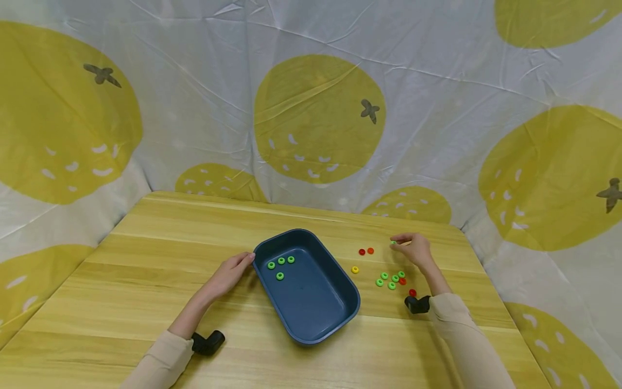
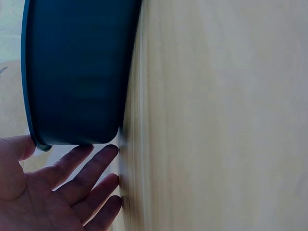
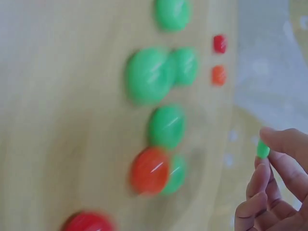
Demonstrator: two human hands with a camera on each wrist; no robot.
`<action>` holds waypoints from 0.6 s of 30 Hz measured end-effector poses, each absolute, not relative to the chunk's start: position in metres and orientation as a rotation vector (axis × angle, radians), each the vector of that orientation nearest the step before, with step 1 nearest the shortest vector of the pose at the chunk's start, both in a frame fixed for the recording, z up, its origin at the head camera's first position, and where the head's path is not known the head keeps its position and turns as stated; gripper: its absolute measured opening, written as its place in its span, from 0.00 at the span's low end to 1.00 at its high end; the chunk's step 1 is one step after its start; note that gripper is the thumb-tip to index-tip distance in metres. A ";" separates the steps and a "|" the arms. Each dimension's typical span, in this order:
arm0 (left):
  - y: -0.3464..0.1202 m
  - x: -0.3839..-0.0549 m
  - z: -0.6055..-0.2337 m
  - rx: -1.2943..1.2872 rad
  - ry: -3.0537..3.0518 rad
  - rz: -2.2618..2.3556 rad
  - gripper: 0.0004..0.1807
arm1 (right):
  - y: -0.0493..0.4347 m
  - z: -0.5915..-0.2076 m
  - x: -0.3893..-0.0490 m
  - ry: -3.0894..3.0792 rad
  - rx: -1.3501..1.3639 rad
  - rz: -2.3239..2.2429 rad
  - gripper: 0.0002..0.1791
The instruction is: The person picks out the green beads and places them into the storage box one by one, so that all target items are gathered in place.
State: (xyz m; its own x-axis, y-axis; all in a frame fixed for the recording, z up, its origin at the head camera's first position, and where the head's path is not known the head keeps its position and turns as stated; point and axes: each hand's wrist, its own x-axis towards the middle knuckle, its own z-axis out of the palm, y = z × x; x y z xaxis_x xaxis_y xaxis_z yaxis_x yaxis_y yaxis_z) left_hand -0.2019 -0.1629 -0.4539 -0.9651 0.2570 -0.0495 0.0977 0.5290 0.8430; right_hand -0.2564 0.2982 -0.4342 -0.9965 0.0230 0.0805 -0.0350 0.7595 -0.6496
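My left hand (image 1: 234,274) holds the dark blue plastic basin (image 1: 311,339) at its left corner. In the left wrist view the thumb lies at the rim and the fingertips touch the outer wall. Several green rings (image 1: 280,276) lie inside the basin. Over the table's right side, my right hand (image 1: 415,250) pinches a small green ring (image 3: 263,149) between thumb and fingers, raised off the wood. Near that hand lie several green rings (image 1: 391,286), an orange-red ring (image 1: 402,281) and a red ring (image 1: 412,292).
Between basin and right hand sit a yellow ring (image 1: 355,269), a dark red ring (image 1: 362,252) and an orange ring (image 1: 371,250). The wooden table (image 1: 160,259) ends at a fruit-patterned curtain (image 1: 316,119) behind. Black wrist mounts (image 1: 208,343) hang under both forearms.
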 end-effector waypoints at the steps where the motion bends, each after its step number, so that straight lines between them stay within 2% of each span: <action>1: -0.163 -0.202 -0.454 0.301 2.597 1.415 0.32 | 0.294 -0.432 -0.258 -2.869 0.015 1.073 0.15; 18: -0.162 -0.203 -0.454 0.287 2.595 1.418 0.33 | 0.210 -0.384 -0.269 -2.836 0.275 1.197 0.13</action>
